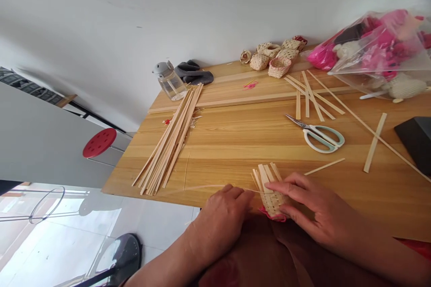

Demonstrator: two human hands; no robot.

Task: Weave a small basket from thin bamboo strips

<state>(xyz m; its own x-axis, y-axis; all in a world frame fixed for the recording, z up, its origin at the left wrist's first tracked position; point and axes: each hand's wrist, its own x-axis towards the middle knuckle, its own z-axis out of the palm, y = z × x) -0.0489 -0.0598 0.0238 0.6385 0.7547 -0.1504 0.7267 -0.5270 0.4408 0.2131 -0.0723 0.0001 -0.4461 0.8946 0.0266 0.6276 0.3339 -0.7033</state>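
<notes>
While the right hand point(313, 210) pinches the half-woven basket point(271, 195) between forefinger and thumb, its other fingers loosely spread, the left hand point(222, 215) sits curled just beside it, fingertips closed on a thin sliver point(202, 187) that runs out of the weave. That small piece lies nearer the person than the scissors point(319, 136) and a little to their left, at the near edge of the wooden table point(235, 143). Its unwoven strip ends fan up towards the scissors, and a bit of pink thread shows at its lower edge. Well left of the scissors lies a long bundle of strips point(171, 143), slanting away from the person. Beyond the scissors a few loose strips point(311, 96) lie crossed, and farther back, against the wall, sits a cluster of finished little baskets point(272, 56). Back and right of the scissors lies a clear plastic bag point(377, 49) stuffed with pink and cream things. Just right of the scissors is a single short strip point(375, 143), then a black object point(415, 139) at the frame's edge. Far back and left of the scissors stand a clear bottle point(168, 81) and a grey cloth point(193, 71).
</notes>
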